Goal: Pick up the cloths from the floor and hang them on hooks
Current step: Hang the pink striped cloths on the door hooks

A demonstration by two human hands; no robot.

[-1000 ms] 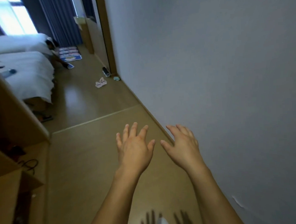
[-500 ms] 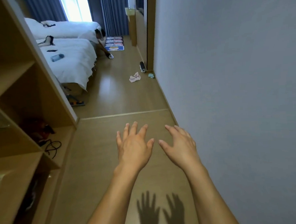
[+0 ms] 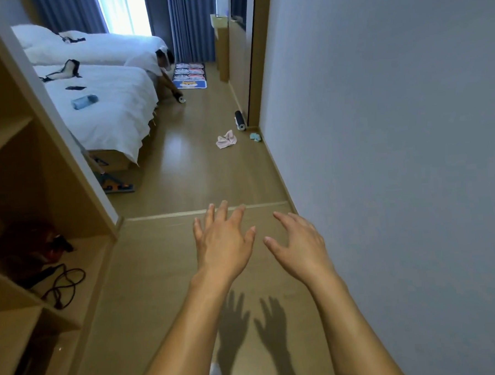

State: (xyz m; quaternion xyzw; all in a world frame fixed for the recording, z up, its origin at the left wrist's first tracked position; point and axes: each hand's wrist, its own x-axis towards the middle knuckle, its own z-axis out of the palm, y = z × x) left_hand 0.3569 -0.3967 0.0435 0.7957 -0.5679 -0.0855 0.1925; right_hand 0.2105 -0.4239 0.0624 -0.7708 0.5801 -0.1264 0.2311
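since a second before, more of the shelf (image 3: 39, 181) had come into view while both the left hand (image 3: 225, 246) and right hand (image 3: 299, 247) hung spread and empty, the pink cloth (image 3: 226, 139) and blue cloth (image 3: 255, 136) well ahead on the floor (image 3: 165, 277) beside a black roller (image 3: 240, 120) that a careless step might have hit.

A narrow passage opened into a bedroom.
A pale grey wall (image 3: 396, 151) ran along the wood floor (image 3: 199, 172). Across the floor from it stood open wooden shelving (image 3: 25, 176), then two white beds (image 3: 113, 108); beyond them, blue curtains (image 3: 189, 24) framed a bright window (image 3: 125, 13).
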